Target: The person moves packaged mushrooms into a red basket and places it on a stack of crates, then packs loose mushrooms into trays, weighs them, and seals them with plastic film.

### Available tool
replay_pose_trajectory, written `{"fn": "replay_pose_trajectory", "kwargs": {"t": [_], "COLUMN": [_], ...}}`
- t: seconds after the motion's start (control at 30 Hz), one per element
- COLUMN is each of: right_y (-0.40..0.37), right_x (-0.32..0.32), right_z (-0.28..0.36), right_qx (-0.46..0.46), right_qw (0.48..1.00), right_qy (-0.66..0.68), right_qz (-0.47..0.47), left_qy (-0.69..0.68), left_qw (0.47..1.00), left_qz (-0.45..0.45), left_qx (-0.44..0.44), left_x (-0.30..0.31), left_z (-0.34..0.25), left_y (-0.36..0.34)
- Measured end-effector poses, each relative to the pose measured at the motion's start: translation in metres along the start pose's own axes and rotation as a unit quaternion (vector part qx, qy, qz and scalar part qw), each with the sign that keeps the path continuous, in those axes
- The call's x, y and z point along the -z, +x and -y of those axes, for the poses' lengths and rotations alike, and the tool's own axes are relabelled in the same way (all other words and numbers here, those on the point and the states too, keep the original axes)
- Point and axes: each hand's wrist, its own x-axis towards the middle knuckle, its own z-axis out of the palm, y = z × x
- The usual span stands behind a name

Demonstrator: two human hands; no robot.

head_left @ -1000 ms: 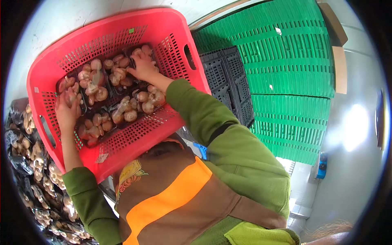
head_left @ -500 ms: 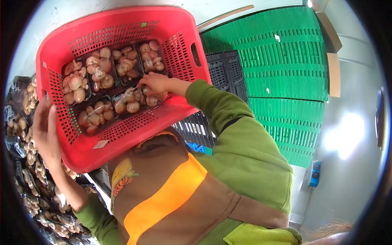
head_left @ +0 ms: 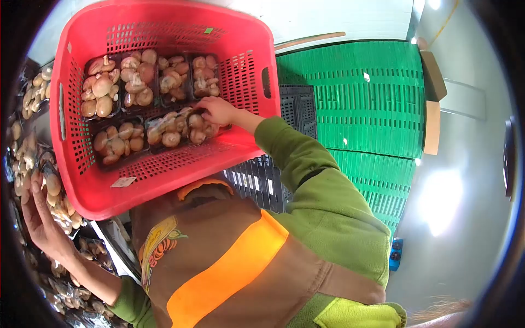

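Inside a red plastic basket (head_left: 164, 194) lie several clear-wrapped trays of mushrooms in two rows. My right hand (head_left: 216, 111) reaches over the basket's near right side, its fingers bent down around the top edge of a mushroom pack (head_left: 200, 131) in the lower row. Beside it in that row is another pack (head_left: 167, 131). My left hand (head_left: 44, 221) is outside the basket at the left, fingers spread, over wrapped mushroom packs (head_left: 57, 188); whether it touches one is unclear.
Many wrapped mushroom packs (head_left: 71, 295) are piled at the lower left. Stacked green crates (head_left: 372, 104) stand on the right, with black crates (head_left: 298, 109) between them and the basket. Brown cardboard (head_left: 432, 128) sticks out beyond the green stack.
My left hand has left the basket's left side and moved down and outward to the loose packs. The pack under my right hand now sits beside its neighbour, more level. The view has shifted slightly.
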Motion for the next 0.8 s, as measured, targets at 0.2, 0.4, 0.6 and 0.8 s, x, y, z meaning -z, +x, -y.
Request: {"fn": "replay_pose_trajectory", "kwargs": {"t": [0.2,0.4,0.6,0.8], "right_y": [0.047,0.101,0.187,0.305], "right_x": [0.016,0.058,0.111,0.01], "right_z": [0.057,0.184,0.351,0.52], "right_qx": [-0.011,0.192,0.304,0.246], "right_qw": [0.985,0.974,0.819,0.867], "right_qy": [-0.164,0.103,0.475,0.418], "right_qz": [0.048,-0.055,-0.109,0.111], "left_qy": [-0.08,0.016,-0.04,0.119], "left_qw": [0.996,0.991,0.97,0.829], "left_qz": [-0.041,-0.134,-0.237,-0.546], "left_qx": [0.005,-0.004,-0.039,-0.024], "left_x": [0.018,0.051,0.113,0.26], "left_z": [-0.01,-0.025,-0.01,0.036], "left_y": [-0.018,-0.034,-0.039,0.021]}}
